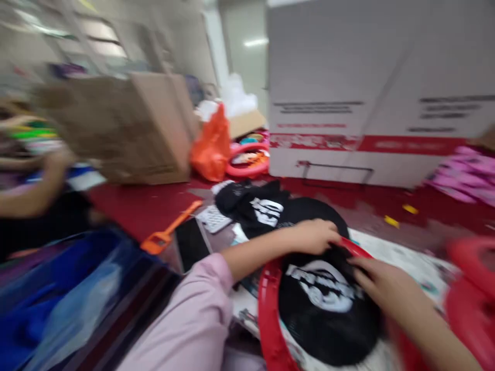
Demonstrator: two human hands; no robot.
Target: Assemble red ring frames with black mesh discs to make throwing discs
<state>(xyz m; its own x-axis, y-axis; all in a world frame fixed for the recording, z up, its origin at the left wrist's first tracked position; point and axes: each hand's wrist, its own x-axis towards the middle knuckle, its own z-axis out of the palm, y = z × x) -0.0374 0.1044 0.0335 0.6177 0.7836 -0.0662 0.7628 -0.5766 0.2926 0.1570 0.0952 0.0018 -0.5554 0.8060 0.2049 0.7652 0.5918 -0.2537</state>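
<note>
A round piece of black fabric with white print (pixel 328 314) lies inside a red plastic ring (pixel 269 304). At the ring's far edge is my left hand (pixel 317 236), its fingers curled onto the dark cloth there. My right hand (pixel 373 278) comes in from the right and pinches the cloth's upper right edge between thumb and fingers. Just beyond the ring, more black pieces with white lettering (pixel 266 208) lie heaped. Motion blur softens the fingertips.
Left of the ring are a dark phone (pixel 191 245), an orange plastic tool (pixel 158 241) and a blue bag (pixel 58 304). Large cartons (pixel 367 77) stand behind, beside an orange bag (pixel 212 149). More red rings (pixel 472 304) lie at right. Another person's arm (pixel 34 190) shows at left.
</note>
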